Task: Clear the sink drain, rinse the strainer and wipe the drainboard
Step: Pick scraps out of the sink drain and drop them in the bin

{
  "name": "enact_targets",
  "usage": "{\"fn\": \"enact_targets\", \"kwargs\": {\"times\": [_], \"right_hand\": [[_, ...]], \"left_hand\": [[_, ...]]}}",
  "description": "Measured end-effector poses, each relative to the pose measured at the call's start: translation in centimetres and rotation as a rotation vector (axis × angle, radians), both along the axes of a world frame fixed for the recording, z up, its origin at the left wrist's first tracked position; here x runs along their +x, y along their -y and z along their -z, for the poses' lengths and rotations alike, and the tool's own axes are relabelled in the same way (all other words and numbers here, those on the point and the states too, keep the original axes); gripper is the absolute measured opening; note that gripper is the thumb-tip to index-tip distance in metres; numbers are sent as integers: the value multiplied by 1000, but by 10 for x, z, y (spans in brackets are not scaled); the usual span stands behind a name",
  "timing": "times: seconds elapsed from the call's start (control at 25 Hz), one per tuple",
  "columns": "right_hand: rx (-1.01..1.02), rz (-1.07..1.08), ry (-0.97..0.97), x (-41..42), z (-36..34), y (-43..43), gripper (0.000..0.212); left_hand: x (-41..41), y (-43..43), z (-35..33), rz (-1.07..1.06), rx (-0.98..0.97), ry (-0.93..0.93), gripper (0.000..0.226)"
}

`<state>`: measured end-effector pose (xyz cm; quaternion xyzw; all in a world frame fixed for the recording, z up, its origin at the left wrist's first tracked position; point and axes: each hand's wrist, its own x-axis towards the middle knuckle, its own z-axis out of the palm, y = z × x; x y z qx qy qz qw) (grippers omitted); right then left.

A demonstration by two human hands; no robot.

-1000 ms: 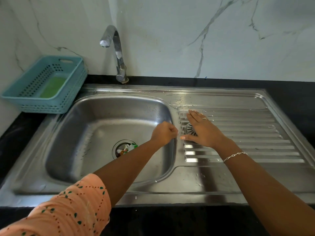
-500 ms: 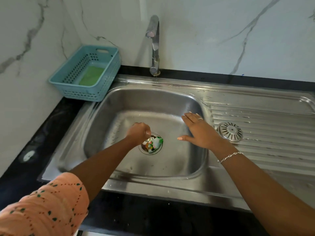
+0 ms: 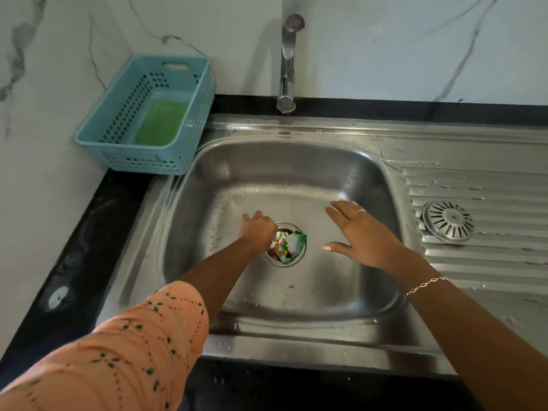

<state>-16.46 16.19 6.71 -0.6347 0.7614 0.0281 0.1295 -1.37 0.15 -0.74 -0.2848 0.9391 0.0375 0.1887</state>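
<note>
The sink (image 3: pixel 296 179) drain (image 3: pixel 286 244) still has a crumpled wrapper (image 3: pixel 289 246) in it, right beside the left hand (image 3: pixel 257 231) fingers (image 3: pixel 252 216), which are loosely apart. The right hand (image 3: pixel 360 235) is spread open, holding nothing. The strainer (image 3: pixel 447 221) is out, lying on the drainboard (image 3: pixel 489 262) beyond it. Rinsing and wiping look left.

Sink (image 3: pixel 296 327) and drainboard (image 3: pixel 489 185): bare silver steel, the drainboard ribbed. Strainer (image 3: pixel 447 221): silver, slotted in a radial pattern. Scrap in the drain (image 3: pixel 289 246): green and white with red and yellow marks. Basket (image 3: pixel 189 114) at the counter's back left corner: pale blue, perforated; sponge (image 3: pixel 161 121) inside it green. Counter (image 3: pixel 98 232): black. Wall (image 3: pixel 385 40): white marble, grey veining. Sleeve (image 3: pixel 118 351): peach, dotted lines and small green leaves. Bracelet (image 3: pixel 427 284): silver.
</note>
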Motion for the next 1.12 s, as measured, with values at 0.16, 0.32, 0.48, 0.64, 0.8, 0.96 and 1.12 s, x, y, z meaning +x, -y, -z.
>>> {"fn": "enact_targets", "kwargs": {"times": [0.16,0.32,0.48,0.64,0.8,0.96,1.12], "right_hand": [[22,15,-1,4,4,0,80],[31,26,5,4,5,-1,80],[22,37,16,5,4,-3,80],[26,35,24,6,4,-3,80],[30,38,20,7,2,-4,80],[32,46,22,9,-2,-6,81],[29,54,26,10,-4,-12,81]], "left_hand": [[-7,6,20,256,-89,92,27],[-11,11,33,437,-143,126,33],[-9,15,42,549,-213,152,34],[-9,15,44,529,-211,127,31],[-10,7,45,322,-132,27,24],[-19,-6,46,63,-46,-48,22],[-26,-20,57,-52,18,-85,21]]}}
